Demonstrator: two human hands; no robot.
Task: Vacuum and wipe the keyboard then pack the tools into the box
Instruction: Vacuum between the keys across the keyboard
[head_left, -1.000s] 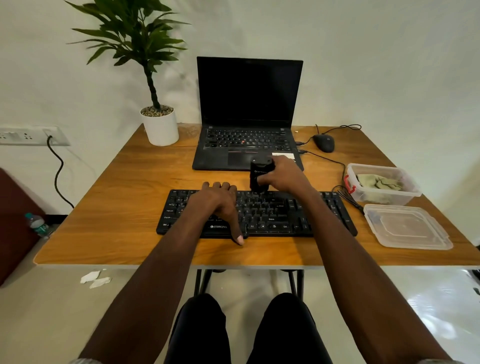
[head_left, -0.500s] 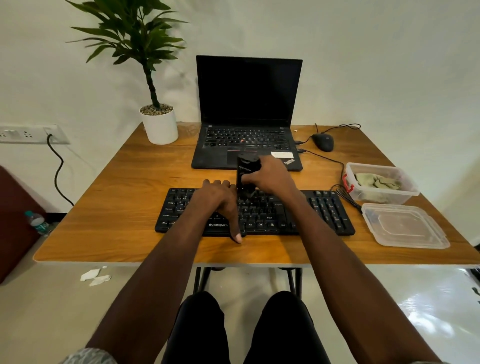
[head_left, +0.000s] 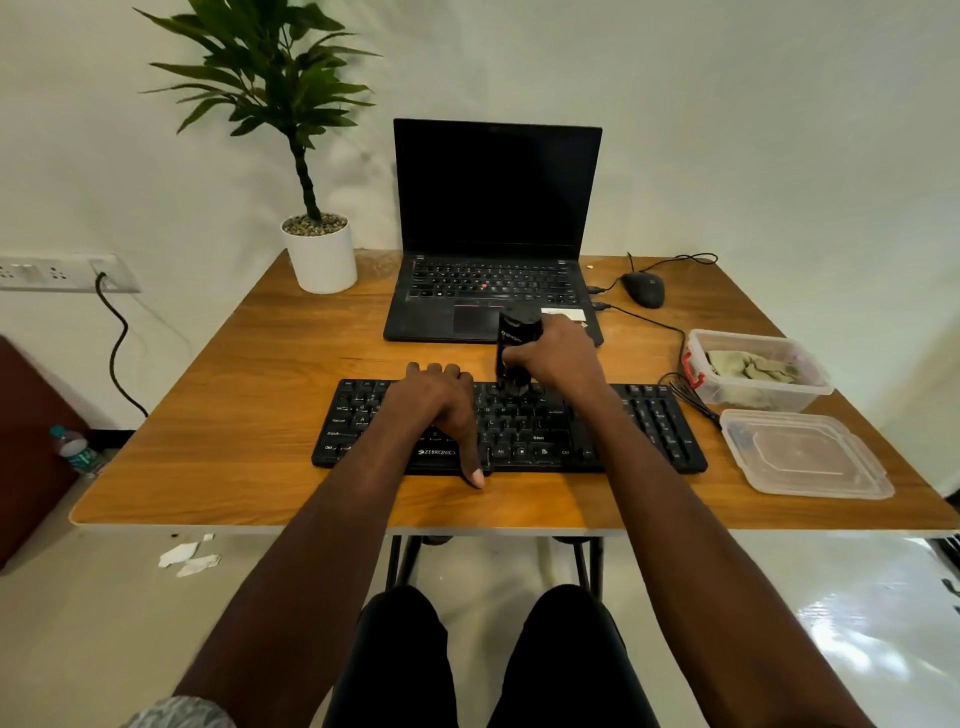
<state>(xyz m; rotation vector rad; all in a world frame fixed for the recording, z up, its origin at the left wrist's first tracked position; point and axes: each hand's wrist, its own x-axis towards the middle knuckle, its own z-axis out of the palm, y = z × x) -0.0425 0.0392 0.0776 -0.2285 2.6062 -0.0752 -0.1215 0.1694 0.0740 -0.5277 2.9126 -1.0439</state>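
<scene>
Since half a second ago the right hand (head_left: 558, 358) has carried the mini vacuum (head_left: 516, 353) a little rightward along the upper key rows, while the left hand (head_left: 434, 410) has stayed where it was. That right hand wraps the black cylinder and holds it upright, nozzle down on the black keyboard (head_left: 644, 423), which lies at the near middle of the wooden desk (head_left: 208, 415); whether the nozzle actually touches the keys is hard to tell, since the dark tip blurs into them. Fingers of the left hand lie flat over the left-centre keys, thumb hooked past the front edge, bracing the board. Trouble would probably come from pressing too hard, which could pop a keycap, or from a sweep toward 3 o'clock snagging the black cable bundle (head_left: 685, 397) beside the number pad. At 12 o'clock the open laptop (head_left: 493, 208) sits close behind, leaving little room there. Toward 3 o'clock stand the clear plastic box (head_left: 698, 366) holding a cloth (head_left: 753, 364), and its lid (head_left: 805, 457) nearer the desk's front edge; bare wood lies open toward 9 o'clock.
</scene>
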